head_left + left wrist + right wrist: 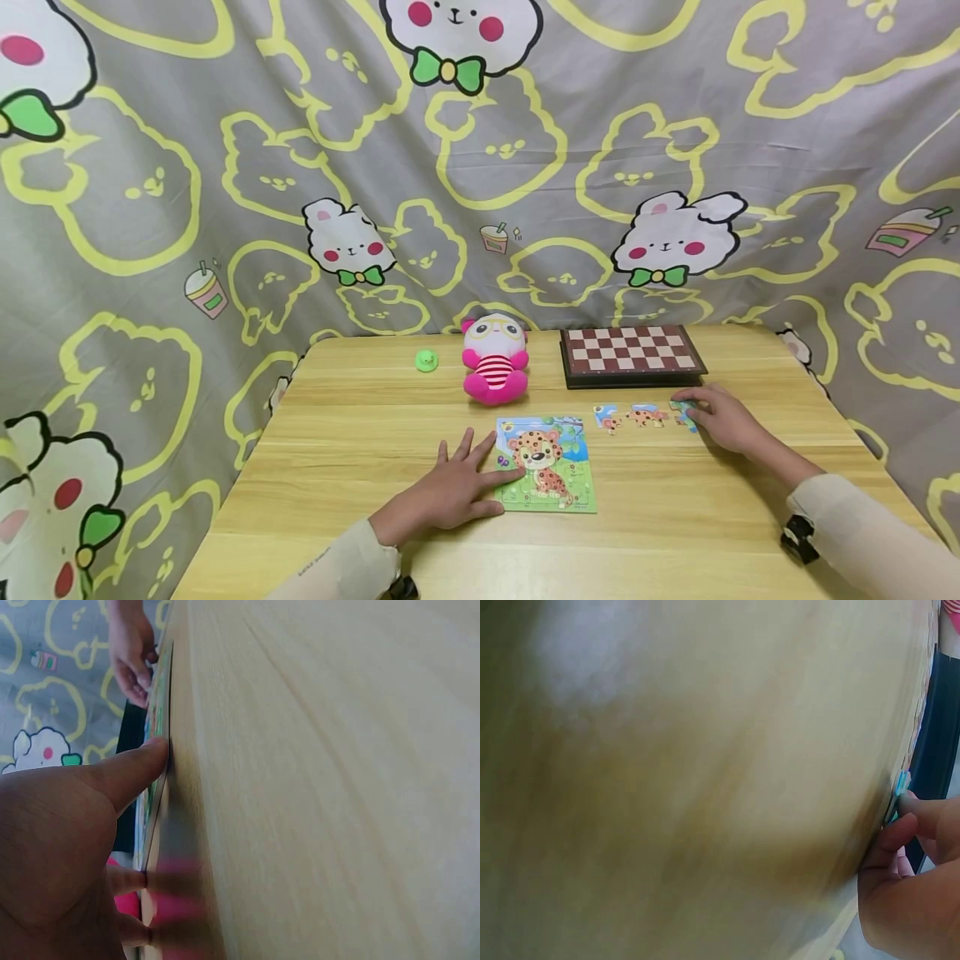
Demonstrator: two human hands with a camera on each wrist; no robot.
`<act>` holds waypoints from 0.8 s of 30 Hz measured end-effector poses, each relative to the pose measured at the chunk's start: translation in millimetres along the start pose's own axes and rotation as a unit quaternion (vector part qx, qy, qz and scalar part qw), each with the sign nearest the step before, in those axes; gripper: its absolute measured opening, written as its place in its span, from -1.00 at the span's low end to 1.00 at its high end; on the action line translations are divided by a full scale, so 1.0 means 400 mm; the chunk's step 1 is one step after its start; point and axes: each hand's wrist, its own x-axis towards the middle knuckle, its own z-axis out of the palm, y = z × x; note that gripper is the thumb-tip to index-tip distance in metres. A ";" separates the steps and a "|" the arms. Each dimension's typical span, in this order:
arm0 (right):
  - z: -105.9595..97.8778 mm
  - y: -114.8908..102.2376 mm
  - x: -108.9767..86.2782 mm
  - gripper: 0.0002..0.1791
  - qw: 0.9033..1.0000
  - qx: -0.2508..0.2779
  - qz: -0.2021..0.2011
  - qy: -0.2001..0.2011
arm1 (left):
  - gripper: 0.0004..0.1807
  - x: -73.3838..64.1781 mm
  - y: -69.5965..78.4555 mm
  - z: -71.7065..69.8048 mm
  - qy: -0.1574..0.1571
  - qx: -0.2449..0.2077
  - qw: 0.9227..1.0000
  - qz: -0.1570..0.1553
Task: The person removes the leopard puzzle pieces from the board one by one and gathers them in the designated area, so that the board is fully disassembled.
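Note:
A square leopard jigsaw puzzle [581,492] lies flat on the wooden table, its picture mostly whole. My left hand [450,492], fingers spread, rests at the puzzle's left side; some fingertips touch its surface. In the left wrist view the thumb [154,754] lies on the puzzle's edge. Off to the right, my right hand [727,421] pinches a green-blue puzzle piece [682,411] between thumb and fingers, at the table top. The right wrist view shows this piece [901,782] at the fingertips, partly hidden. Two more loose pieces, one spotted [647,415] and one blue-edged [607,418], lie left of it.
Behind the loose pieces stands a folded chessboard box [633,354]. A pink-and-white plush panda [495,367] sits behind the puzzle, with a small green toy [427,360] to its left. A patterned curtain [555,242] hangs along the table's back edge.

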 end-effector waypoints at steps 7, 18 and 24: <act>-0.002 -0.006 -0.004 -0.72 1.000 0.009 0.007 -0.004 | -0.38 0.003 -0.005 0.006 0.000 0.002 1.000 0.002; -0.004 -0.011 -0.007 -0.70 0.999 0.033 0.012 -0.007 | -0.38 0.002 -0.003 0.003 0.001 0.000 1.000 0.002; -0.004 -0.011 -0.006 -0.70 0.999 0.036 0.012 -0.006 | -0.38 0.001 -0.002 0.002 0.001 0.000 1.000 0.000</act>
